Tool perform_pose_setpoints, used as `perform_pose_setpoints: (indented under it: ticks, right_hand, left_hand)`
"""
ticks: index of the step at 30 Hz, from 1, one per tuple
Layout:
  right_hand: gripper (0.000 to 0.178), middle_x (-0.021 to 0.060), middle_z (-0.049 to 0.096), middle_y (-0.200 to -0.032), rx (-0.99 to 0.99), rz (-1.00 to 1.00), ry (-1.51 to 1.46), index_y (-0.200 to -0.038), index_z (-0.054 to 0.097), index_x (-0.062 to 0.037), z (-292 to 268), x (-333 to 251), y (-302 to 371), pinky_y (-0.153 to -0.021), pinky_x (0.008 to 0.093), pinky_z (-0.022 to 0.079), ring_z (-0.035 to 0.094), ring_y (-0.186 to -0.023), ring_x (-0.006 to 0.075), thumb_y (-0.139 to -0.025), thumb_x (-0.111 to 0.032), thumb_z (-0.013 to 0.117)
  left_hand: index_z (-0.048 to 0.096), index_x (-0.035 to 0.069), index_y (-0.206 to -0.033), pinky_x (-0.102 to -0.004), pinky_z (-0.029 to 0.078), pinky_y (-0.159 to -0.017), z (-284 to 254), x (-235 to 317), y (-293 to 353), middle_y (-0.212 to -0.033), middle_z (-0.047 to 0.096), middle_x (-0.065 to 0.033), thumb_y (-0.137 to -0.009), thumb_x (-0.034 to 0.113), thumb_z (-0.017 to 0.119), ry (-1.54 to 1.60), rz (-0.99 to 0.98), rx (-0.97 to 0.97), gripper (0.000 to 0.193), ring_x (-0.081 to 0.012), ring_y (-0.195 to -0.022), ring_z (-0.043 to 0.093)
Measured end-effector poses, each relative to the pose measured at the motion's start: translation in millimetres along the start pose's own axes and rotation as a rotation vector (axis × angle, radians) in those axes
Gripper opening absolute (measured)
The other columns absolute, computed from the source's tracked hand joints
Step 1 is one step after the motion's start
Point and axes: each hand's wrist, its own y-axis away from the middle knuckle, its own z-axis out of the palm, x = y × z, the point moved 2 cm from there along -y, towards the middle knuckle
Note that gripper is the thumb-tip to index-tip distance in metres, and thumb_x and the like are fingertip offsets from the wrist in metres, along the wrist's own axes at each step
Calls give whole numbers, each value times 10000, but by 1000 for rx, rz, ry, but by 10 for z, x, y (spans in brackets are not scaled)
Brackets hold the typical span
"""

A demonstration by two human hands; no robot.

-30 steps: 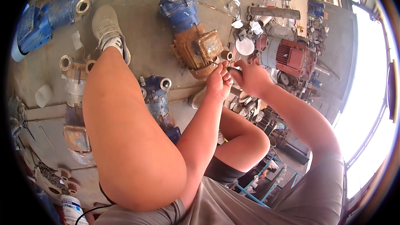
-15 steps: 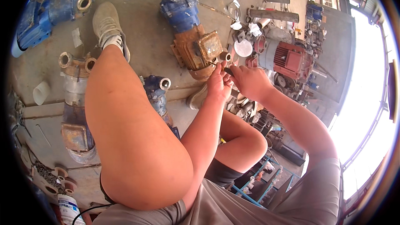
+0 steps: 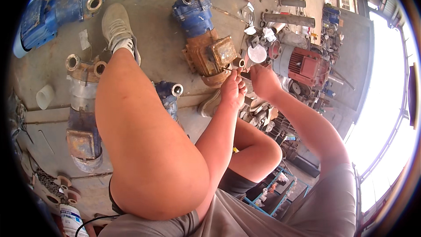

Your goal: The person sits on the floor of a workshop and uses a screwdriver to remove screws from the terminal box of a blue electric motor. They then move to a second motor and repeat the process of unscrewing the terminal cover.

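A rusty brown electric motor (image 3: 202,59) with a blue pump end (image 3: 194,15) lies on the floor in front of me. My left hand (image 3: 232,91) is closed at its near end, fingers pinched round a thin dark rod (image 3: 226,69) whose tip meets the motor beside its square terminal box (image 3: 224,52). Just right of it, my right hand (image 3: 264,82) is wrapped round a dark bar-shaped tool (image 3: 245,75), mostly hidden by the fingers. I cannot tell its exact kind. A small gap separates the tool from my left hand.
More blue and rusty pump motors stand around my legs, one (image 3: 83,112) at left and another (image 3: 167,96) behind my knee. A red and grey motor (image 3: 302,63) lies at right among pipes and scrap parts. A white round disc (image 3: 257,53) sits near the rusty motor.
My right hand has shifted a little right with the dark tool, widening the gap to my left hand. The left hand stays at the motor; the whole view has drifted slightly.
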Motion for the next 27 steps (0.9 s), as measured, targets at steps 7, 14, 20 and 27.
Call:
perform_pose_setpoints:
  ticks: [7, 14, 20, 27]
  right_hand:
    - [244, 176, 677, -779, 212, -197, -28, -1090, 628, -37, -421, -140, 152, -719, 495, 560, 691, -760, 413, -1002, -251, 549]
    - [317, 162, 668, -756, -357, 460, -975, -1001, 615, -28, -124, -82, 44, -659, 449, 557, 700, -722, 341, -1040, -330, 526]
    - [262, 174, 700, -920, 122, -136, -8, -1132, 554, -68, -343, -164, 244, -725, 496, 559, 715, -832, 379, -1009, -300, 557]
    - [343, 192, 705, -883, -268, 745, -1156, -1232, 605, -54, -23, 87, -29, -752, 491, 555, 703, -844, 420, -1018, -312, 530]
  left_hand:
    - [661, 140, -1076, -248, 264, -543, 23, 67, -65, -639, 301, 99, -1078, 360, 570, -39, 64, 67, 238, -57, -559, 300]
    - [694, 141, -1145, -243, 282, -536, 26, 40, 9, -620, 300, 98, -1081, 359, 564, 5, 44, 59, 262, -60, -570, 349]
    - [710, 145, -1123, -253, 264, -528, 103, 24, -33, -641, 301, 99, -1086, 361, 549, 82, 53, 124, 272, -58, -556, 295]
    - [638, 128, -1217, -255, 278, -549, -20, -4, -70, -674, 320, 91, -1125, 372, 448, -53, 76, -21, 323, -63, -586, 306]
